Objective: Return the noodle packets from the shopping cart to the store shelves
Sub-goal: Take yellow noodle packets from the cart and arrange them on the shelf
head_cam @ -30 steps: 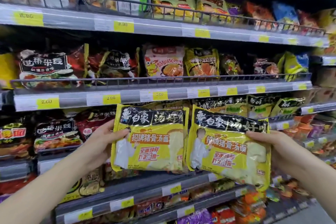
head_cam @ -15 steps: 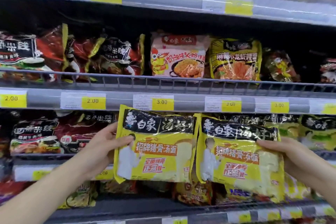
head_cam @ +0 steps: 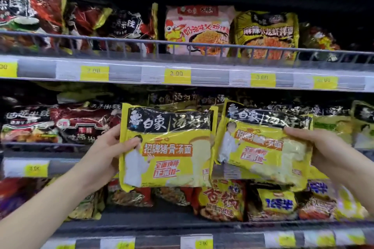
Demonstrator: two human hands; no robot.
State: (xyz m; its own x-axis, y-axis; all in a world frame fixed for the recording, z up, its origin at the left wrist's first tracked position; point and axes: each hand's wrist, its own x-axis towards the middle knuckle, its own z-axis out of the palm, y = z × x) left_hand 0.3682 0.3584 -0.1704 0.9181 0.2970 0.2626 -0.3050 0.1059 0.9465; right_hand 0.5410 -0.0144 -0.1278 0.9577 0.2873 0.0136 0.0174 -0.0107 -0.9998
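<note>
I hold two matching yellow noodle packets with black tops in front of the store shelves. My left hand (head_cam: 107,154) grips the left packet (head_cam: 172,147) by its left edge, thumb on the front. My right hand (head_cam: 321,147) grips the right packet (head_cam: 263,147) by its right edge; this packet is tilted, its right side lower. Both packets hang before the middle shelf, where matching yellow packets (head_cam: 332,125) stand in a row behind and to the right. The shopping cart is out of view.
The upper shelf rail (head_cam: 182,46) fronts red, pink and yellow packets, with yellow price tags (head_cam: 177,75) below. Dark red packets (head_cam: 60,125) fill the middle shelf's left side. More packets (head_cam: 222,200) lie on the lower shelf.
The view has closed in on the shelves and dropped slightly. Both packets are nearer the middle shelf, and the right packet has tilted more.
</note>
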